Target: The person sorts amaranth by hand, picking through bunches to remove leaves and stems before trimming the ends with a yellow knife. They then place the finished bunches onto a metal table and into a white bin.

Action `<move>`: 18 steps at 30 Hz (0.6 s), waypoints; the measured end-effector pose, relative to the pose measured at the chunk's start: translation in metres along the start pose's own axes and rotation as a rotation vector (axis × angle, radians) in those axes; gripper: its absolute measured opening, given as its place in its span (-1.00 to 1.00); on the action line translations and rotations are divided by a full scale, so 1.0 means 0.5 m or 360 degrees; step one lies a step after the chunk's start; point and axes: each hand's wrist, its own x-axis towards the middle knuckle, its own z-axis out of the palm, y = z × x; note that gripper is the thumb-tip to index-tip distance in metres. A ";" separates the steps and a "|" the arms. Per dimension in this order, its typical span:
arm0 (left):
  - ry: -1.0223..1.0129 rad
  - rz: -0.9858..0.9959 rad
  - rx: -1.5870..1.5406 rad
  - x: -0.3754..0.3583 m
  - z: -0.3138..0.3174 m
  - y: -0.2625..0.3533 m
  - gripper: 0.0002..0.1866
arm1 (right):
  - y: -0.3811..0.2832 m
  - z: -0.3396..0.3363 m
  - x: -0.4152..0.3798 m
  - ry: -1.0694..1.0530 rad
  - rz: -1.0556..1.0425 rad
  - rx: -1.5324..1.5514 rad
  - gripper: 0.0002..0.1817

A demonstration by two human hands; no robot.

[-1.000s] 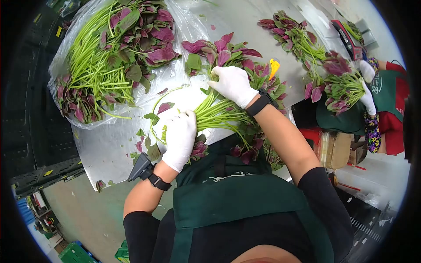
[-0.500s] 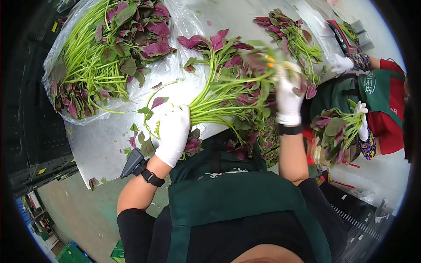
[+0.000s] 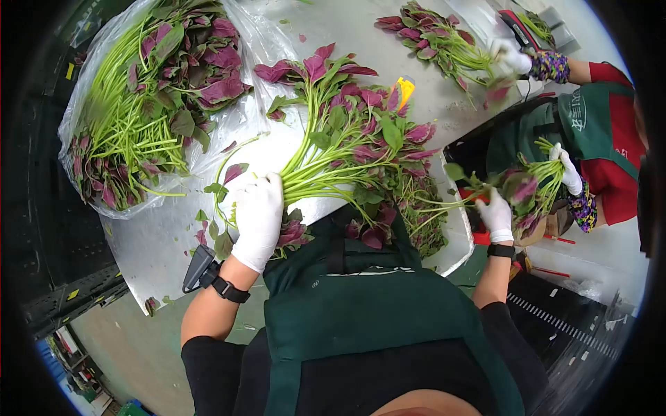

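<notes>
My left hand [image 3: 258,216], in a white glove, is closed round the stem ends of a bunch of red and green leafy stems [image 3: 333,152] at the table's near edge. The bunch fans out to the right, its leaves spread over the metal table [image 3: 139,243]. To the right, my right hand [image 3: 494,213], also gloved, pinches a few thin leafy stems [image 3: 447,206] beside a white-rimmed container [image 3: 459,243]. That container holds more greens [image 3: 422,225]. A yellow object [image 3: 404,91] lies just behind the bunch's leaves.
A large pile of stems [image 3: 132,118] lies in a clear plastic bag [image 3: 253,41] at the back left. At the right, a co-worker in a green apron [image 3: 583,118] holds a bunch [image 3: 538,191] and reaches to another bunch [image 3: 444,45]. Loose leaves lie on the table.
My right hand has moved right and toward me, away from the bunch, with stems in it. The yellow object shows more fully. The co-worker's far hand has moved onto the bunch at the back.
</notes>
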 end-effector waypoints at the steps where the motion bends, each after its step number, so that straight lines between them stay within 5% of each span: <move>1: 0.0019 0.0000 0.0010 -0.001 0.006 0.001 -0.78 | -0.054 -0.025 -0.020 -0.0058 -0.0084 -0.0271 -0.53; 5: 0.0038 -0.0007 -0.0090 -0.001 -0.001 -0.003 -0.76 | -0.274 -0.135 -0.004 0.0176 -0.0319 0.0275 -0.83; 8: 0.0062 -0.0012 -0.0088 -0.005 0.005 0.001 -0.75 | -0.448 -0.165 0.008 0.0365 -0.1025 0.0790 -0.86; 11: 0.0035 -0.0037 -0.0018 -0.005 0.004 0.003 -0.72 | -0.577 -0.119 0.050 0.0431 -0.1737 0.0800 -0.83; 18: 0.0025 -0.0081 -0.0041 -0.007 -0.005 0.003 -0.68 | -0.611 -0.005 0.023 0.0140 -0.1618 0.0268 -0.73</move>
